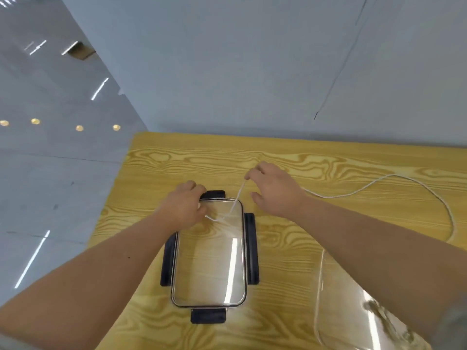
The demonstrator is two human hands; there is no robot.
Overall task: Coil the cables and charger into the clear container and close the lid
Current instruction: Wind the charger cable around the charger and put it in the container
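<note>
1. A flat, clear rectangular lid (209,258) with rounded corners and four black clip tabs lies on the yellow wood-grain table (290,238).
2. The clear container (353,311) stands at the near right, partly behind the right forearm; I cannot tell what it holds.
3. A thin white cable (414,184) loops across the table's right side.
4. The left hand (185,207) is closed on one cable end over the lid.
5. The right hand (273,188) pinches the cable higher up.
</note>
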